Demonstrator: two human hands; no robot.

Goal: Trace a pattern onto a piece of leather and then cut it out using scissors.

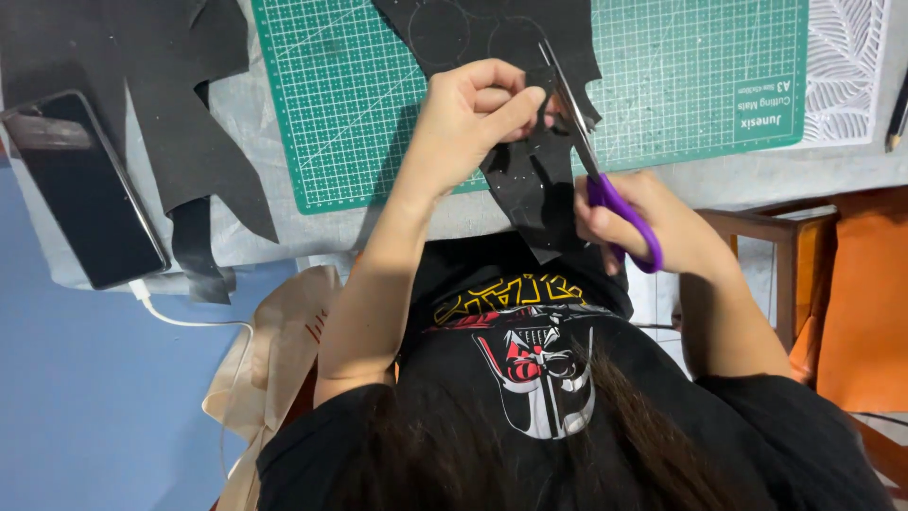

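My left hand (468, 118) pinches a black sheet of paper (530, 185) with faint circles drawn on it, holding it above the near edge of a green cutting mat (681, 85). My right hand (662, 227) grips purple-handled scissors (591, 170). Their blades point away from me and lie against the sheet right beside my left thumb. The sheet's lower part hangs off the table edge toward my lap.
Black paper offcuts (189, 123) lie on the grey cloth at the left beside a dark phone (80, 189) on a white cable (180, 320). A white cut-pattern sheet (846, 66) and a pencil (897, 118) sit far right. A wooden chair with orange fabric (851, 293) stands at right, a beige bag (284, 350) at left.
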